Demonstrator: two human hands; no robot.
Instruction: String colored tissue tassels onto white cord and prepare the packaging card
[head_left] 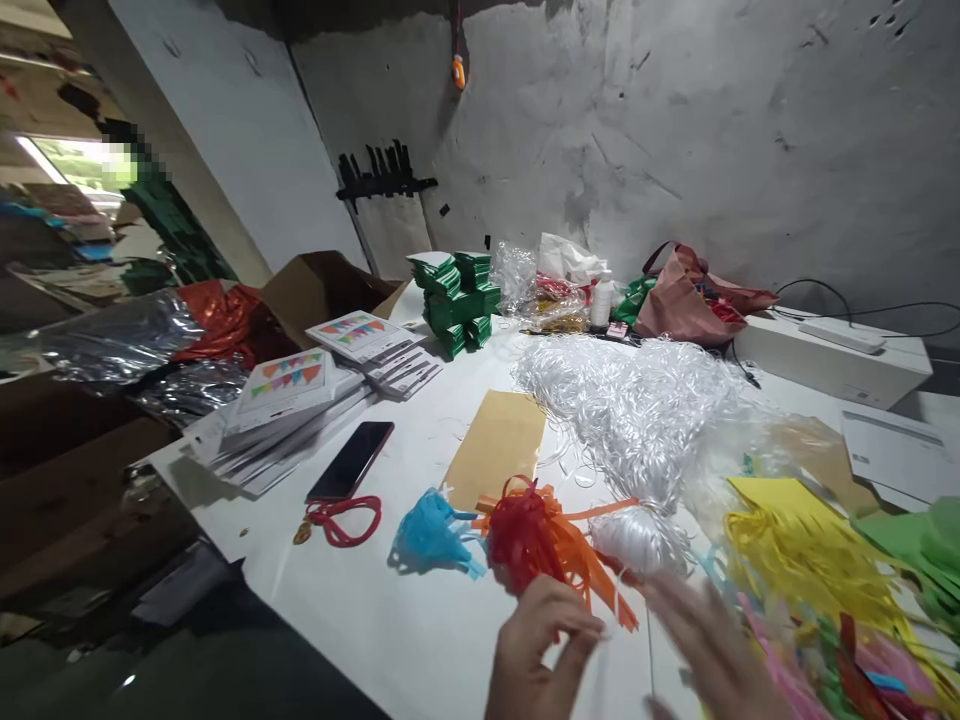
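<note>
My left hand (536, 650) is low in the view, fingers pinched together near a thin white ribbon strand, just below a red tassel (529, 535) and orange tassel (581, 560) lying on the white table (390, 620). My right hand (709, 645) is smeared by motion beside it, fingers stretched out, close to a white ribbon bundle (637, 540). A blue tassel (431, 535) lies left of the red one. A big heap of white ribbon (630, 400) spreads behind.
A black phone (351, 460) with a red cord (341, 520) lies left. Printed card stacks (289, 400), green boxes (457, 295), a tan envelope (499, 445), yellow fringe paper (795, 550), a maroon bag (686, 295) and a white box (825, 365) crowd the table.
</note>
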